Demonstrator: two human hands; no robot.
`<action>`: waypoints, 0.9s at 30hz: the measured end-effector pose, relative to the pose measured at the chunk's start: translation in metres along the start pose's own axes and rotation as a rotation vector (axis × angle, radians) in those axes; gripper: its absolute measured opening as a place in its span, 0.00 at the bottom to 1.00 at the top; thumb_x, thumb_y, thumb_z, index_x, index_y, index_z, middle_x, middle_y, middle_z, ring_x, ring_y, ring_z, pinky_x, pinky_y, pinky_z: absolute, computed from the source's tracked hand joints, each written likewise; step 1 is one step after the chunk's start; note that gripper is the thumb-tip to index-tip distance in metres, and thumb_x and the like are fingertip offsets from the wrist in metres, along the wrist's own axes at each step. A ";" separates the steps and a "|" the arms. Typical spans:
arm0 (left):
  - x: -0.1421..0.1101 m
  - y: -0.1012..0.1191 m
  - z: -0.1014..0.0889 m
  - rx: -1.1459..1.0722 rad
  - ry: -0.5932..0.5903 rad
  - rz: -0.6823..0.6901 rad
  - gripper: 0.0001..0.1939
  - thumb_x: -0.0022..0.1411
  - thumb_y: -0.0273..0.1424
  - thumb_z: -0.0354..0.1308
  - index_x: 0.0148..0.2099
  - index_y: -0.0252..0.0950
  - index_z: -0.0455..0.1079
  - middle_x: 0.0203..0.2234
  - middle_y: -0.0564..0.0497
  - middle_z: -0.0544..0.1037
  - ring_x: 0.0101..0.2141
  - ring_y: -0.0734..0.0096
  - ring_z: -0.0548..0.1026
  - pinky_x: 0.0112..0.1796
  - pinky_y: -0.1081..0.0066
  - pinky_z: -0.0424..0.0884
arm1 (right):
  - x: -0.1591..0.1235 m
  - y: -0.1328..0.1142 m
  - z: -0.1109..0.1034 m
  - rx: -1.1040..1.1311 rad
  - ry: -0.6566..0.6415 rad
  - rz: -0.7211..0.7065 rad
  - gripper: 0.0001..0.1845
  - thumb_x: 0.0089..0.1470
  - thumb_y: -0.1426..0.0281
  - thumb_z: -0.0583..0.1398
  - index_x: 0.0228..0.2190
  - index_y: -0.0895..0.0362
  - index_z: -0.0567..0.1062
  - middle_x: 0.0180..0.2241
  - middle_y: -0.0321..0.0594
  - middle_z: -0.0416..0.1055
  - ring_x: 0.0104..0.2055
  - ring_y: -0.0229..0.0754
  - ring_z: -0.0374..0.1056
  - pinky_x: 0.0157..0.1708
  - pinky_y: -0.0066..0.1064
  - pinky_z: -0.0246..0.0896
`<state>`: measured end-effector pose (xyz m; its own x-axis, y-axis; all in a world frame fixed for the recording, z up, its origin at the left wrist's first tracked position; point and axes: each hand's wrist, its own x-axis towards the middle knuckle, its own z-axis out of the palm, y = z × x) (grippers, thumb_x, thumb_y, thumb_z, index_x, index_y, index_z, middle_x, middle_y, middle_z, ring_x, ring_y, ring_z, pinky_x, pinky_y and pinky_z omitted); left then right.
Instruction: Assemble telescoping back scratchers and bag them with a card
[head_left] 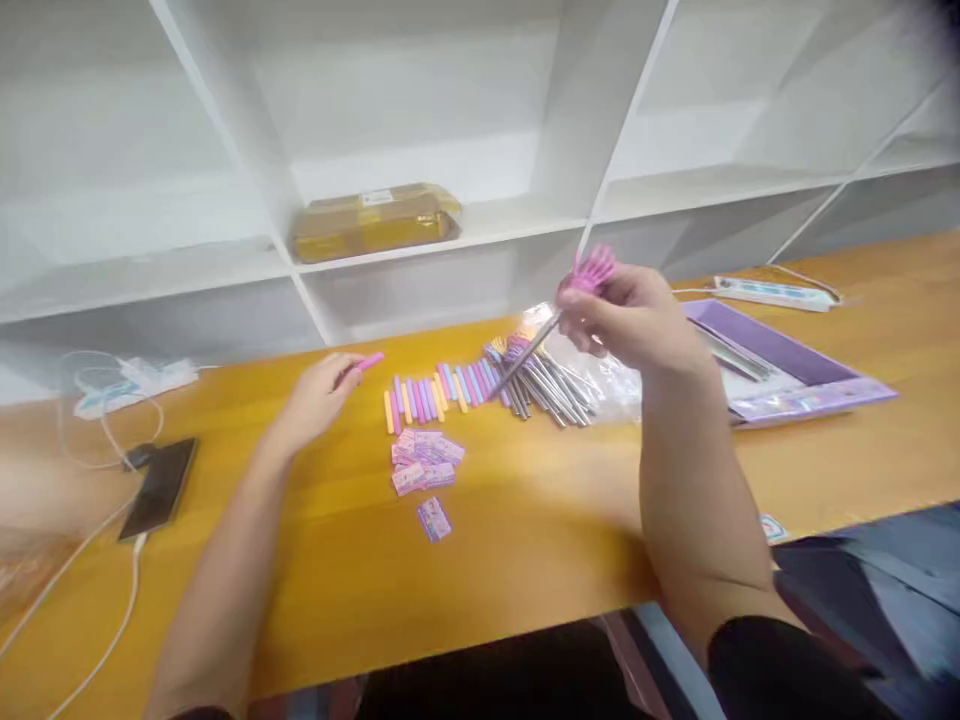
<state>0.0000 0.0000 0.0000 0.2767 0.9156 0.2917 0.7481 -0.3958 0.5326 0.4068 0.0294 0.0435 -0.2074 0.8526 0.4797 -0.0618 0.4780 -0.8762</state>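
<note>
Your left hand (321,392) grips a pink tube (371,361), your right hand (630,312) a pink-headed rod (529,355)

Take the pile of small cards (425,450) as the middle of the dial. Your left hand is at 10 o'clock, thumb and fingers closed round the pink tube, which sticks out towards 2. Your right hand is raised at 2 o'clock, grasping the rod just below its finger-like pink head; the grey shaft slants down towards 8, its tip at the near end of the metal rods. You cannot tell whether that tip touches anything.

At 12 to 1 o'clock lies a row of coloured tubes (420,398), yellow, pink, purple and blue, side by side. Beyond its right end, at 2, the metal rods (559,390) are heaped just beside clear plastic wrapping (619,385). Further out, nearly at 3, sits an open purple box (814,408). One single card (434,519) lies at 6, apart from the pile; a dark phone (161,485) is at 9.
</note>
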 end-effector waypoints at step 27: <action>-0.039 0.067 -0.020 0.086 0.244 0.251 0.15 0.80 0.34 0.56 0.61 0.47 0.80 0.47 0.50 0.83 0.43 0.67 0.78 0.43 0.65 0.71 | 0.005 0.029 0.071 0.392 0.232 -0.074 0.24 0.52 0.52 0.73 0.32 0.50 0.66 0.24 0.29 0.70 0.20 0.32 0.66 0.16 0.25 0.62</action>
<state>0.0274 -0.0635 0.0401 0.3139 0.7429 0.5912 0.7259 -0.5891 0.3549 0.3350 0.0327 0.0177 0.0328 0.8655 0.4999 -0.4420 0.4612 -0.7694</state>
